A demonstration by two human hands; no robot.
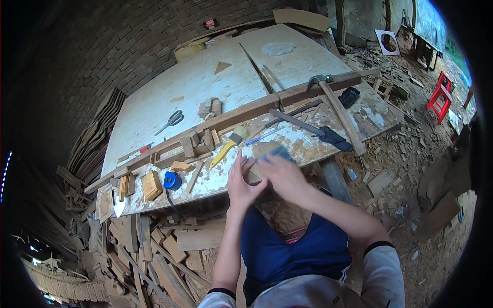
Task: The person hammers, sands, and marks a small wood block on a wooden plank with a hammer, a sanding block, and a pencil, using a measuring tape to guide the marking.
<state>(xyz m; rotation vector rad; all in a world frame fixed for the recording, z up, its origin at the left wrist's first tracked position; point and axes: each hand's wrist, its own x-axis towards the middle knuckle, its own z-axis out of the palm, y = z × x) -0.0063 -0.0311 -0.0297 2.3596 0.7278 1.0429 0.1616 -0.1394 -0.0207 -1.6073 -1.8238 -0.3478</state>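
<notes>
At the near edge of the workbench, my left hand [244,180] holds a small brown wooden piece [253,177], mostly hidden between thumb and fingers. Close beside it on the right, my right hand [281,176] is smeared by motion. A blurred grey-blue thing [279,152] shows at its fingers; what it is, I cannot make out. Just beyond my hands lie a yellow-handled brush [225,151] and a blue pencil-like stick [264,136]. Further left sits a blue tape measure [172,180].
A long wooden beam [231,118] crosses the bench [154,113]. On the right lie a hammer [341,115] and a saw-like tool [308,128]. Scissors [172,120], wood blocks [151,186] and a trowel-like blade [118,205] are at left. A red stool [440,97] stands right.
</notes>
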